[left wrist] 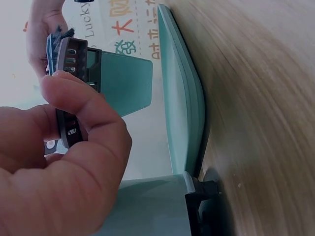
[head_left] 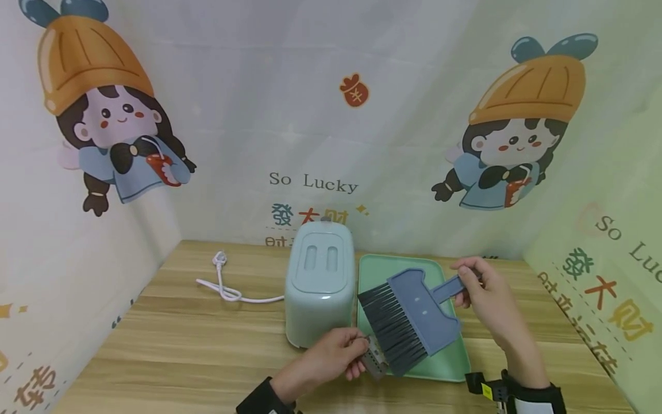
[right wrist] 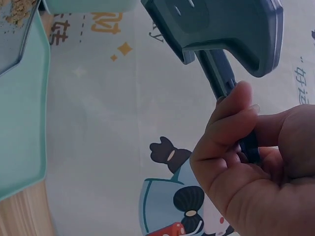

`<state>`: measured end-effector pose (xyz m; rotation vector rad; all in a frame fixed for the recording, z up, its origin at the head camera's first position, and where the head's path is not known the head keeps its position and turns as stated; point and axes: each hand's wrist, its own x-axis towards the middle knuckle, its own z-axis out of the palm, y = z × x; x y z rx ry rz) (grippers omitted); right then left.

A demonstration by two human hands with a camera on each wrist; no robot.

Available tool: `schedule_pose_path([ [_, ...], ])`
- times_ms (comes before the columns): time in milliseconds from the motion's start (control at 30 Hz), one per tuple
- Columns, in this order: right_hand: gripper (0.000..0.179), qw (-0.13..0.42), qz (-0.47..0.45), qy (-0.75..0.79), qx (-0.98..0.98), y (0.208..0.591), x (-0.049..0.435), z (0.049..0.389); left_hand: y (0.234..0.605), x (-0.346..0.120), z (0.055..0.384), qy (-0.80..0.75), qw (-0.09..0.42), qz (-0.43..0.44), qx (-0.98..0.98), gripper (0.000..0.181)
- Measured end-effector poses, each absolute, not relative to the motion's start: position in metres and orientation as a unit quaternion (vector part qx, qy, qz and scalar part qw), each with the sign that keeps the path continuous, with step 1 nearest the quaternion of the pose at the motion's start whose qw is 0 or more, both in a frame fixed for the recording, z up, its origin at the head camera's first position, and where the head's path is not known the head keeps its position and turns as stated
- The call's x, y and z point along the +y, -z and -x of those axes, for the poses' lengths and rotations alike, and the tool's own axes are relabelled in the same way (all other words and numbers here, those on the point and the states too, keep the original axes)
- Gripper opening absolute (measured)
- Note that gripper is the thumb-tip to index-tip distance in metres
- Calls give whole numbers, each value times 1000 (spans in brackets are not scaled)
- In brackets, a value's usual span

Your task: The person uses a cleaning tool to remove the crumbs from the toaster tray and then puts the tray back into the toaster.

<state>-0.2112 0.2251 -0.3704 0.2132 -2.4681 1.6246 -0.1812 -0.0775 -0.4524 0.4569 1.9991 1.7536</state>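
My left hand point(head_left: 338, 352) pinches a grey crumb tray point(head_left: 373, 357) by its edge, just in front of the toaster point(head_left: 319, 313). A row of slots runs along its dark end point(left wrist: 73, 59) in the left wrist view. Brown crumbs point(right wrist: 20, 11) lie on it in the right wrist view. My right hand point(head_left: 483, 290) grips the handle of a wide blue-grey brush point(head_left: 426, 313), fingers curled round it. The brush tilts over a green tray point(head_left: 450, 372), its black bristles point(head_left: 395, 328) by the crumb tray. Whether the bristles touch it, I cannot tell.
The pale green toaster stands upright left of the green tray on a wooden table point(head_left: 207, 351). Its white cord and plug point(head_left: 227, 290) lie to the left. A printed cloth point(head_left: 310, 126) hangs behind and along both sides.
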Motion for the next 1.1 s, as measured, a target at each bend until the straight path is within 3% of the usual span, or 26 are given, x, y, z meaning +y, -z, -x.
schedule_pose_path([
  [433, 29, 49, -57, -555, -828, 380, 214, 213, 456, -80, 183, -618, 262, -166, 722, 24],
  [1100, 28, 69, -33, -510, -857, 391, 224, 223, 460, -77, 183, -627, 265, -163, 714, 25],
])
